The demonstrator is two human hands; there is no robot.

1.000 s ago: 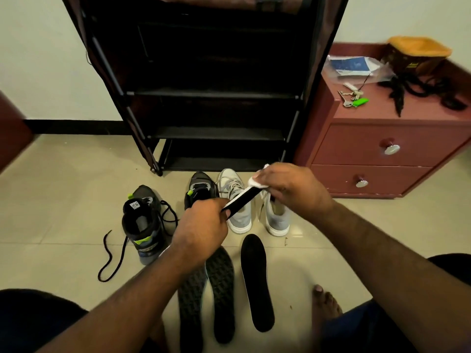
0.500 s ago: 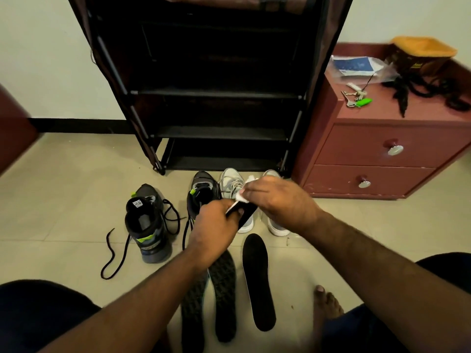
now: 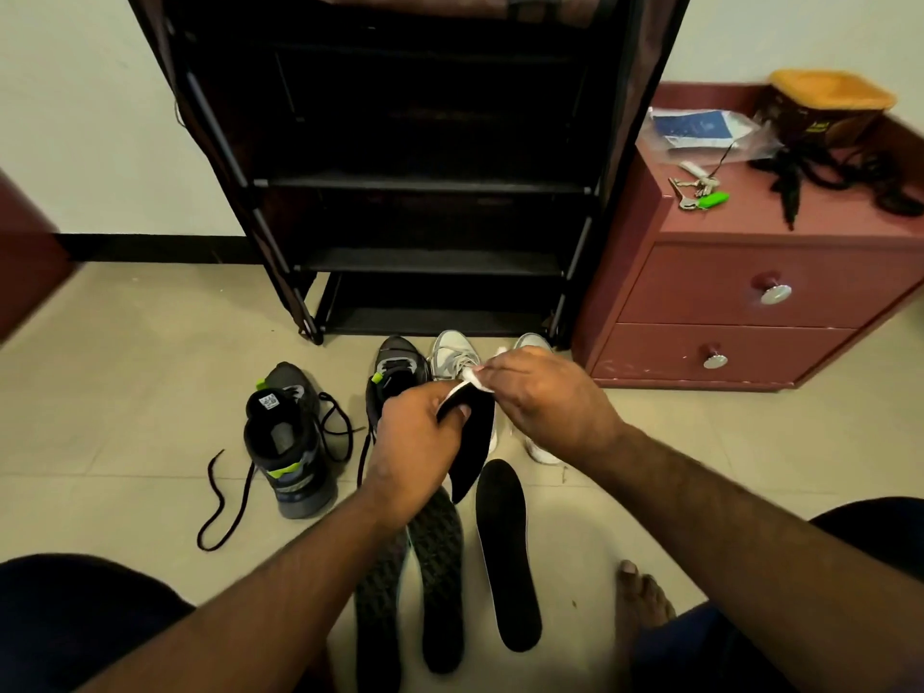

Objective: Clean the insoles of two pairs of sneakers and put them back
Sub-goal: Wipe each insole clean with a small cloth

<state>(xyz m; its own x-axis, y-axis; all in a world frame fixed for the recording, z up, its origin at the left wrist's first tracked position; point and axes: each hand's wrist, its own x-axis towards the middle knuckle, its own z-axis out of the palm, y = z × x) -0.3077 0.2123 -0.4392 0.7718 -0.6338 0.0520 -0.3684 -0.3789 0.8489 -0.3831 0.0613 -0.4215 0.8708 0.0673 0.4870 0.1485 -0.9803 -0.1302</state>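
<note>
Left hand [image 3: 415, 442]: grip curled round flat black foam insole [image 3: 470, 442], held above the floor. Right hand [image 3: 545, 397]: grip pinching white wipe [image 3: 477, 380] against insole's upper end. Floor: three loose insoles, plain black [image 3: 507, 557], two patterned dark [image 3: 440, 577]. Black high-top sneaker [image 3: 287, 442]: opening shows no insole that can be told.

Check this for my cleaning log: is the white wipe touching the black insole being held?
Touching. The head view shows the right hand pressing the white wipe onto the black insole.
</note>
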